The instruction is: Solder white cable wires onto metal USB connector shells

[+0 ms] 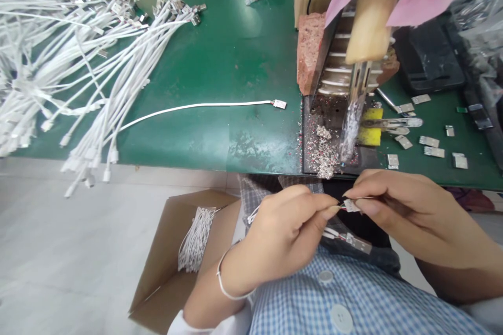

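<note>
My left hand (pixel 285 233) and my right hand (pixel 396 209) meet below the table's front edge, over my checked shirt. Both are closed in a pinch. Between their fingertips sits a small metal connector shell (pixel 351 205) on the end of a thin white cable with red wires showing. My left fingers grip the cable just behind the shell; my right thumb and forefinger hold the shell itself. A second cable end with a metal shell (pixel 356 242) hangs just under my left hand.
A green table (pixel 220 63) carries a heap of white cables (pixel 78 63) at left and one single cable (pixel 196 107) lying across it. A soldering stand with yellow sponge (pixel 353 110), loose metal shells (pixel 430 144), and a cardboard box of cables (pixel 196 241) on the floor.
</note>
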A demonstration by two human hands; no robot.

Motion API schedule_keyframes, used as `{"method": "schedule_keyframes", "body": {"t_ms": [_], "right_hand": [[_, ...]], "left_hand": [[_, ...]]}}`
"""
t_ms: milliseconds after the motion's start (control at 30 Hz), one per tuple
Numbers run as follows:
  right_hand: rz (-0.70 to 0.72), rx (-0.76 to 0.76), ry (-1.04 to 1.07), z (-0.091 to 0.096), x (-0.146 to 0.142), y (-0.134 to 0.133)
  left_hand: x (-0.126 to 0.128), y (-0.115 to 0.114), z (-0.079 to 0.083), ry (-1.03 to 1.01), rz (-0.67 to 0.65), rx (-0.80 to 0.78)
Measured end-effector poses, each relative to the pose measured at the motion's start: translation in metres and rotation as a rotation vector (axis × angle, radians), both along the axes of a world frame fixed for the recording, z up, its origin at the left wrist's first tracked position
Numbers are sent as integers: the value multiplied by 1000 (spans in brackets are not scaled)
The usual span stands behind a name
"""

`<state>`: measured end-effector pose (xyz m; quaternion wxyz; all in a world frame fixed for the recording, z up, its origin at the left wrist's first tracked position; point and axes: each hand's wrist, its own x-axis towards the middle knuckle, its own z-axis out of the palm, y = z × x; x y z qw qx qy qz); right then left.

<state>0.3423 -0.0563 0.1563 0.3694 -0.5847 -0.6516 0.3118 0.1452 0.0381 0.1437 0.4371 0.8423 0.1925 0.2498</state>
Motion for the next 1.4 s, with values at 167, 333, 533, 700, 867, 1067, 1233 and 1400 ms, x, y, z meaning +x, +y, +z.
{"method": "schedule_keyframes", "body": {"t_ms": [167,333,533,700,867,1067,1233,1400], "right_hand": [[-294,166,11,-8,-4,-15],[-188,131,6,-15,-13,-23],[-328,242,30,-18,-20,-12],[-272,403,-42,-20,-18,-3],[-278,381,-36,-20,-15,2],[-252,369,-97,-14,-12,7],[-159,368,-175,-10,-7,8],[-159,352,-194,-10,-3,8]], "left_hand": [[2,1,1,-48,25,-10],[7,1,0,-42,67,-7],[12,3,3,-14,111,40],[12,4,1,-19,139,107],[12,4,-1,-38,143,178],[13,5,-4,-34,123,193],[14,6,-6,-31,117,184],[15,9,-4,-40,125,197]]}}
